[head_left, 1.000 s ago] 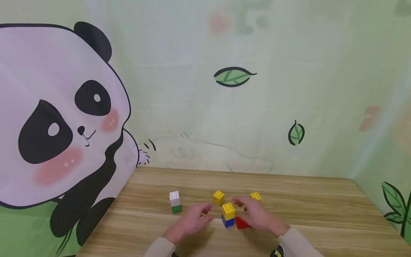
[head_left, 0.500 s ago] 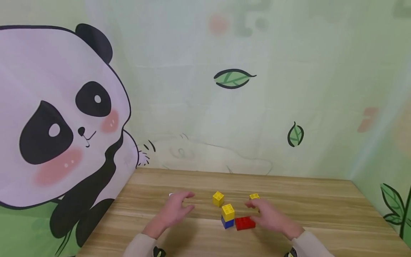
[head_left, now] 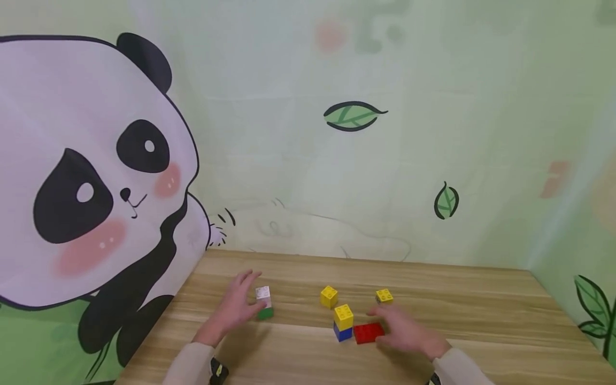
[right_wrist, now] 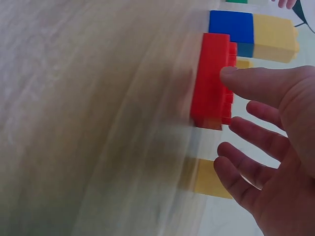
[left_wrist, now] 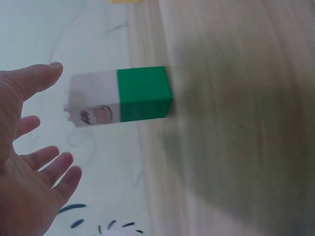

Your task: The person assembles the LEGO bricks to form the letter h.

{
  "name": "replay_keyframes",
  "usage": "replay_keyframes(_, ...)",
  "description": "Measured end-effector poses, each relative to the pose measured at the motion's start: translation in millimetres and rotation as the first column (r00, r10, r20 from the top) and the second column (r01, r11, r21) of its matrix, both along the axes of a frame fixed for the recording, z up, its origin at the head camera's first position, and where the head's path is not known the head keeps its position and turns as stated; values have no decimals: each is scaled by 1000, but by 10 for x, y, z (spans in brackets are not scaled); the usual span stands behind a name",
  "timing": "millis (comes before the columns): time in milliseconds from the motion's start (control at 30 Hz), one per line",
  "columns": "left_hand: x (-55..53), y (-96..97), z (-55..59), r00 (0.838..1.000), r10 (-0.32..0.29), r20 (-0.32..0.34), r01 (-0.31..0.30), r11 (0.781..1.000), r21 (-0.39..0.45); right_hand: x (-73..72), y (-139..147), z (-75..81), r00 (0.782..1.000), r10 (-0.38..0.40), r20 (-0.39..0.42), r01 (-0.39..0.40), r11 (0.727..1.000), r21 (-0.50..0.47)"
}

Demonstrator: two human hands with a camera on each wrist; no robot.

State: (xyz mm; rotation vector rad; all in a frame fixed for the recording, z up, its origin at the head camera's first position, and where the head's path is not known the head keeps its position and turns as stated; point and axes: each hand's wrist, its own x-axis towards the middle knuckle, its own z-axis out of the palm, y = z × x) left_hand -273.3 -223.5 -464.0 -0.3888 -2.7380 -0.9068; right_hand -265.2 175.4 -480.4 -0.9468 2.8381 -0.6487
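My left hand (head_left: 230,310), fingers spread, is beside a two-brick stack at the left: a white toy brick (left_wrist: 94,96) on a green one (left_wrist: 144,93). In the left wrist view a gap shows between the thumb and the stack. Over at the right, my right hand (head_left: 406,330) is open beside a flat red brick (head_left: 368,333) with studs on top. Its thumb overlaps the red brick in the right wrist view, with nothing gripped. Left of the red brick stands a yellow brick (head_left: 344,316) stacked on a blue brick (head_left: 343,332).
Farther back on the wooden table (head_left: 457,305) sit a single yellow brick (head_left: 329,297) and another yellow-topped brick (head_left: 384,295), the latter just beyond the right hand. A cloth backdrop (head_left: 289,160) with a printed panda rises behind the table.
My left hand has moved left, away from the yellow-and-blue stack, to the white-and-green stack. My right hand has drawn back to the right, uncovering more of the red brick.
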Motion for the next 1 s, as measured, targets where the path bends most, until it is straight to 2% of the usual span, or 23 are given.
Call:
replay_keyframes(133,-14,8,-73,997,-17,71,12,997,70,7,-10,-32,997,-18,79,17,1000,11)
replay_keyframes(267,-43,32,-146,995,-43,88,31,990,135,0,-27,-79,996,-24,88,22,1000,23)
replay_keyframes(400,-62,57,-178,994,-33,100,17,988,156,-29,-43,-122,996,-23,81,22,999,24)
replay_keyframes(567,-52,64,-197,995,-24,100,5,983,184,-40,-69,-123,995,-9,100,9,1000,6)
replay_keyframes(833,-49,54,-297,997,-14,74,-3,973,232,-12,-72,-134,996,4,90,-4,1000,6)
replay_keyframes(1000,-9,112,-291,997,-51,63,35,972,234,25,-19,-108,997,21,78,-21,1000,1)
